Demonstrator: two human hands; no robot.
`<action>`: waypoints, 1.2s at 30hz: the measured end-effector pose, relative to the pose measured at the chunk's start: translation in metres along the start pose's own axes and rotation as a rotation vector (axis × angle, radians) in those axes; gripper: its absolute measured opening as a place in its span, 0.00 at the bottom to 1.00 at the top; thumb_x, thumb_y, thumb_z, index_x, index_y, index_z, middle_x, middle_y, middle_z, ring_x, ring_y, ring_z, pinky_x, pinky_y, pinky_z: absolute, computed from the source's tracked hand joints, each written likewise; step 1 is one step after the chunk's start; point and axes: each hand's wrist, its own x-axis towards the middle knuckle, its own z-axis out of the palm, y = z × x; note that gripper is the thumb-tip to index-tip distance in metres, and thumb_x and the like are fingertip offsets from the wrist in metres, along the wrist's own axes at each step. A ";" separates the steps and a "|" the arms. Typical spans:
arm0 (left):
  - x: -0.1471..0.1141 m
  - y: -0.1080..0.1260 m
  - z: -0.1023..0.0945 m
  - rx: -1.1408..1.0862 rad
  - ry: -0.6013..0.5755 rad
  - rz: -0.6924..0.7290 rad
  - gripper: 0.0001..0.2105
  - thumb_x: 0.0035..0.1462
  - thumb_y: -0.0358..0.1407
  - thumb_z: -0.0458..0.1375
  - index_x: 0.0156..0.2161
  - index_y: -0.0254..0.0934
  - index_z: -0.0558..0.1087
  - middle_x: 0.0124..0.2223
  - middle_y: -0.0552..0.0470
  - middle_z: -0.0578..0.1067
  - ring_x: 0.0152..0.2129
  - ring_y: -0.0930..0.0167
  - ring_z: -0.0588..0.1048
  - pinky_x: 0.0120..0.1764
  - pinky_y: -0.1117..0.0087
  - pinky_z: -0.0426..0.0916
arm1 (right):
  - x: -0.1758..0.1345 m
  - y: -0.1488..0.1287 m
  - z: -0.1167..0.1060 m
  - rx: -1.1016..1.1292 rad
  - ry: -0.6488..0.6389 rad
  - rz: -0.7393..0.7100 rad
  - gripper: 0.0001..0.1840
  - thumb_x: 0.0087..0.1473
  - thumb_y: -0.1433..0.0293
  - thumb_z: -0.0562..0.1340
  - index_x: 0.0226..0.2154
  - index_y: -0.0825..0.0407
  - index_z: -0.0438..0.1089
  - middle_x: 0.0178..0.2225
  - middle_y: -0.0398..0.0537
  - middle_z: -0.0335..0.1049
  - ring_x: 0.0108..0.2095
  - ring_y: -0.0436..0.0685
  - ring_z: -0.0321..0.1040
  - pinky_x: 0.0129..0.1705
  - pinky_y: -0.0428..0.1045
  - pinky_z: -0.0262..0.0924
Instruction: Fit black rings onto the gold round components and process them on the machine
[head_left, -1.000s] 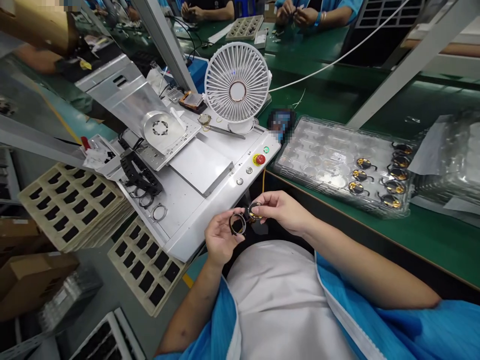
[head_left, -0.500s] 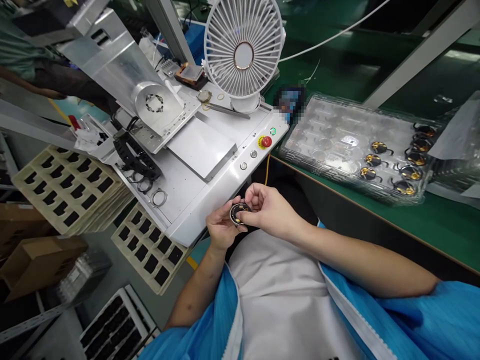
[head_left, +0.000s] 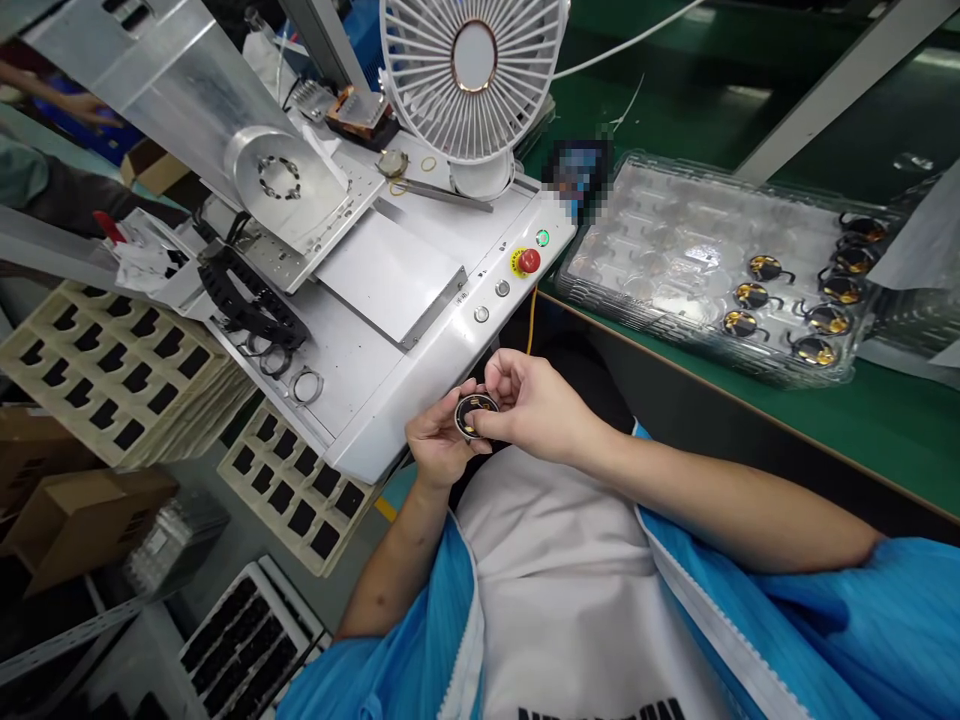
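Note:
Close to my body, a small round black part with a metal rim and gold-coloured contacts (head_left: 474,412), like the inside of a watch, is held between both hands. My left hand (head_left: 436,440) wraps its fingers around the rim from the left and below. From the right, my right hand (head_left: 536,408) presses its thumb on the part's face, with the other fingers curled by the far edge. Those fingers partly cover the round part. On the white machine bed, metal rings (head_left: 306,385) lie near a black strap-like band (head_left: 251,305).
A white fan (head_left: 474,80) stands behind the machine's red emergency button (head_left: 529,261). Right of it, a clear plastic tray (head_left: 660,270) holds several round black-and-gold parts. Beige trays (head_left: 112,365) are stacked at left. An angled metal fixture (head_left: 285,190) overhangs the machine. Another person's hand (head_left: 82,108) shows far left.
My view has shifted slightly, so the fan and machine appear further left and higher. Both hands keep their hold on the round part, with little change in finger position.

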 end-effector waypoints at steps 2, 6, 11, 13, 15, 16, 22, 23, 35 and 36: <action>0.000 -0.001 0.000 0.045 -0.002 0.008 0.31 0.29 0.46 0.82 0.45 0.52 0.84 0.45 0.51 0.86 0.37 0.63 0.86 0.40 0.65 0.83 | 0.001 0.001 -0.001 -0.013 0.010 0.003 0.18 0.38 0.72 0.66 0.29 0.49 0.57 0.21 0.33 0.65 0.19 0.48 0.66 0.20 0.42 0.55; -0.002 -0.005 -0.004 0.088 0.009 0.017 0.31 0.31 0.49 0.81 0.46 0.52 0.84 0.45 0.52 0.86 0.38 0.62 0.86 0.41 0.63 0.84 | 0.005 0.005 -0.001 0.001 0.020 0.026 0.19 0.38 0.74 0.69 0.29 0.49 0.57 0.20 0.32 0.64 0.20 0.47 0.65 0.20 0.41 0.54; -0.006 -0.009 -0.007 0.057 -0.002 0.038 0.30 0.37 0.46 0.80 0.49 0.54 0.82 0.48 0.53 0.85 0.41 0.63 0.86 0.44 0.63 0.83 | 0.010 0.006 -0.008 -0.032 0.024 0.131 0.26 0.37 0.73 0.78 0.29 0.50 0.60 0.19 0.35 0.67 0.19 0.47 0.65 0.20 0.40 0.56; -0.007 -0.009 -0.005 0.042 0.001 0.049 0.28 0.38 0.44 0.80 0.49 0.53 0.83 0.48 0.53 0.85 0.41 0.63 0.86 0.44 0.63 0.83 | 0.010 0.007 -0.012 -0.084 -0.023 0.204 0.26 0.38 0.69 0.80 0.28 0.52 0.63 0.19 0.40 0.71 0.20 0.49 0.68 0.20 0.41 0.61; -0.007 -0.008 -0.003 0.035 -0.002 0.056 0.26 0.38 0.41 0.81 0.47 0.51 0.83 0.47 0.52 0.86 0.40 0.63 0.86 0.44 0.63 0.84 | 0.009 0.010 -0.015 -0.101 -0.064 0.237 0.26 0.40 0.63 0.81 0.26 0.53 0.64 0.19 0.44 0.72 0.19 0.49 0.68 0.19 0.42 0.63; -0.007 -0.007 -0.002 0.037 -0.005 0.056 0.25 0.38 0.39 0.81 0.46 0.51 0.84 0.47 0.52 0.86 0.40 0.62 0.86 0.44 0.63 0.84 | 0.009 0.013 -0.017 -0.088 -0.069 0.233 0.27 0.40 0.61 0.81 0.24 0.53 0.63 0.19 0.45 0.72 0.18 0.49 0.66 0.18 0.41 0.63; -0.010 -0.003 0.003 0.118 0.069 0.066 0.26 0.36 0.40 0.81 0.45 0.48 0.84 0.45 0.49 0.86 0.40 0.60 0.86 0.46 0.59 0.84 | 0.011 0.026 -0.012 0.060 -0.064 0.150 0.35 0.33 0.53 0.82 0.23 0.51 0.59 0.19 0.43 0.71 0.18 0.51 0.68 0.16 0.43 0.66; -0.010 -0.003 0.003 0.120 0.083 0.083 0.26 0.37 0.40 0.81 0.46 0.49 0.84 0.46 0.49 0.86 0.40 0.60 0.86 0.46 0.59 0.84 | 0.013 0.026 -0.009 0.069 -0.072 0.150 0.35 0.32 0.52 0.82 0.24 0.51 0.59 0.19 0.44 0.72 0.19 0.52 0.70 0.16 0.43 0.67; 0.016 0.027 -0.010 0.118 0.175 0.118 0.19 0.56 0.39 0.72 0.53 0.45 0.79 0.52 0.48 0.82 0.47 0.62 0.84 0.55 0.55 0.78 | 0.097 -0.031 -0.018 -0.244 0.254 -0.005 0.30 0.42 0.61 0.83 0.33 0.50 0.63 0.18 0.37 0.67 0.14 0.50 0.62 0.12 0.43 0.56; 0.017 0.030 -0.010 0.133 0.126 0.098 0.20 0.55 0.38 0.73 0.53 0.46 0.79 0.51 0.48 0.82 0.44 0.63 0.85 0.52 0.57 0.80 | 0.106 -0.037 -0.024 -0.240 0.320 -0.034 0.28 0.47 0.61 0.81 0.33 0.50 0.63 0.17 0.37 0.66 0.13 0.49 0.61 0.12 0.43 0.54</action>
